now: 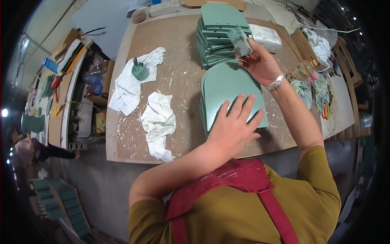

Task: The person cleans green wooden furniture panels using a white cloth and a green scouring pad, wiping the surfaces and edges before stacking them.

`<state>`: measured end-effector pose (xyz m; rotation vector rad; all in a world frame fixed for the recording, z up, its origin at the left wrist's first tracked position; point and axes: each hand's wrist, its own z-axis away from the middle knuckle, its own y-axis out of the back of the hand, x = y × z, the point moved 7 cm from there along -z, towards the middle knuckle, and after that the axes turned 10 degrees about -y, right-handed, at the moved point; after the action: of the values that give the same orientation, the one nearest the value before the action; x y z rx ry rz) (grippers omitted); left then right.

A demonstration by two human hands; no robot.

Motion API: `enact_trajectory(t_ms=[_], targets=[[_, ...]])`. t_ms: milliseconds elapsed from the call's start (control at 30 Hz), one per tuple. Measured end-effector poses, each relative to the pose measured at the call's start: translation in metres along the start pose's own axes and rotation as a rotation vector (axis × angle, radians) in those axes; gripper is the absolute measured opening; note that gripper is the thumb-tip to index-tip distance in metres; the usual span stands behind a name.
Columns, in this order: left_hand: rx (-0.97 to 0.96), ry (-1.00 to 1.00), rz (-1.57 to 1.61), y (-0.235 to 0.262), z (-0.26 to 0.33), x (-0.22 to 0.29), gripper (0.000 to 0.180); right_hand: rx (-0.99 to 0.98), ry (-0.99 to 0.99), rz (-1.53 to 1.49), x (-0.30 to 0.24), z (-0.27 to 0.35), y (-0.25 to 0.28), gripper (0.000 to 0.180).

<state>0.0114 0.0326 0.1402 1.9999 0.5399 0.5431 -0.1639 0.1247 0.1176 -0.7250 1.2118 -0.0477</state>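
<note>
My left hand (233, 126) lies with fingers spread on the glossy top of a near stack of green panels (217, 91), rounded at their far end. Over the far end of that stack is my right hand (261, 61), its fingers closed on a small rectangular pad (239, 41), pale and smeared with green; its exact kind is unclear. Just behind the pad rises a taller stack of green panels (223, 16), with small holes along some edges. The pad overlaps this stack in view; whether they touch, I cannot tell.
On the left of the table (183, 61) are a white cloth (126, 91) with a green paint pot (140, 71) on it and a crumpled white rag (158, 122). Jars (300, 71), a cardboard box (308, 51) and red-handled pliers (325, 111) crowd the right side. Another person (28, 148) is far left.
</note>
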Motion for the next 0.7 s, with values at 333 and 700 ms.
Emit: enact_trajectory(t_ms=[333,700], targets=[[0.054,0.201,-0.175,-0.013,-0.001,0.01,0.047,-0.257,-0.129,0.217,0.005,0.0,-0.037,0.028],[0.221,0.215,-0.282,-0.011,0.007,0.014,0.037,-0.885,0.27,1.569,0.014,0.046,-0.156,0.028]])
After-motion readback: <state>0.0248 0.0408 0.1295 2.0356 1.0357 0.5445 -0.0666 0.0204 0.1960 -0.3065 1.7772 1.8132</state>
